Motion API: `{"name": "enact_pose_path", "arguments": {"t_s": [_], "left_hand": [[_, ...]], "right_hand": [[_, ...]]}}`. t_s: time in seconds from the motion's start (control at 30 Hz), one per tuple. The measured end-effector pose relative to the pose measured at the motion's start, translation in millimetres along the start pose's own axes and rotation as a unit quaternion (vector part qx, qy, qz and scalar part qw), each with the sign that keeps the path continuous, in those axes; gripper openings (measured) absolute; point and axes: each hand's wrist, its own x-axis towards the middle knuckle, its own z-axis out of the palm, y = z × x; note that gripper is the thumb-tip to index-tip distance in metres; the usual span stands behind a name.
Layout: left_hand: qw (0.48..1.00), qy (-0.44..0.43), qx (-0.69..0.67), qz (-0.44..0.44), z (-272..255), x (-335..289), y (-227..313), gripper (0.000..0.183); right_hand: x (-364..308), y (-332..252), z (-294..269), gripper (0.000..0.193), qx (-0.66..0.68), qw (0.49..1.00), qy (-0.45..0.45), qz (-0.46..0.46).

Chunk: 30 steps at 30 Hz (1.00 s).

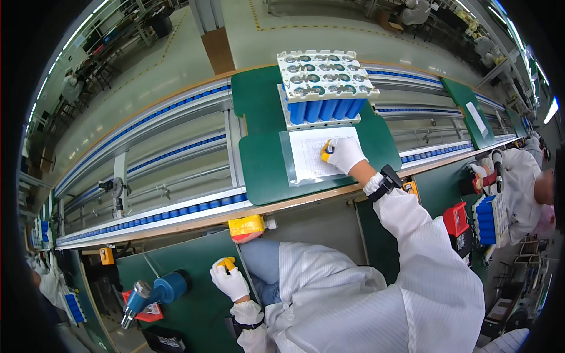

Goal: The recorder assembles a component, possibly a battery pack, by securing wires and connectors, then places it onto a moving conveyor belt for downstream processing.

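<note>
My right hand (346,154), in a white glove with yellow fingertips, rests on a printed sheet (312,167) in a clear sleeve. Its fingers are pinched together; a small dark bit shows at them, too small to name. The sheet lies on a green board (265,170) across the conveyor. Just behind it stands a battery module (326,88), blue cylindrical cells between white perforated holders. Lower down, my left hand (231,283), gloved alike, is held over the edge of the green worktable (206,312), fingers curled in. Whatever they may hold is hidden.
Left of my left hand, a blue power tool (156,294) lies by a red bin (150,313). A yellow-and-red object (247,228) sits under the conveyor rail (176,210). At the right, a co-worker (518,188) works beside another blue cell block (487,219) and a red bin (455,219).
</note>
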Motion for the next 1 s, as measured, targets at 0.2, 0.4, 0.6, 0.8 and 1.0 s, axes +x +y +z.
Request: {"name": "enact_pose_path", "arguments": {"t_s": [0.2, 0.4, 0.6, 0.8, 1.0], "left_hand": [[0.999, -0.01, -0.023, 0.022, -4, -1, 2, 0.016], [0.958, 0.134, -0.211, -0.14, -5, -19, -4, 0.019], [0.928, 0.268, -0.176, -0.19, -13, -51, -49, 0.044], [0.944, 0.234, 0.18, -0.15, -17, -57, -54, 0.032], [0.998, 0.028, -0.022, 0.05, 0, 38, 133, 0.027]], "right_hand": [[-16, -2, 9, 0.022, 0.472, 0.849, 0.076, 0.225], [-101, -214, 63, 0.024, 0.421, 0.868, -0.247, -0.089], [-144, -310, 120, 0.057, 0.441, 0.807, -0.369, -0.133], [-55, -171, -10, 0.037, 0.544, 0.708, -0.406, -0.194], [109, 50, -145, 0.033, 0.223, 0.901, 0.363, 0.088]]}}
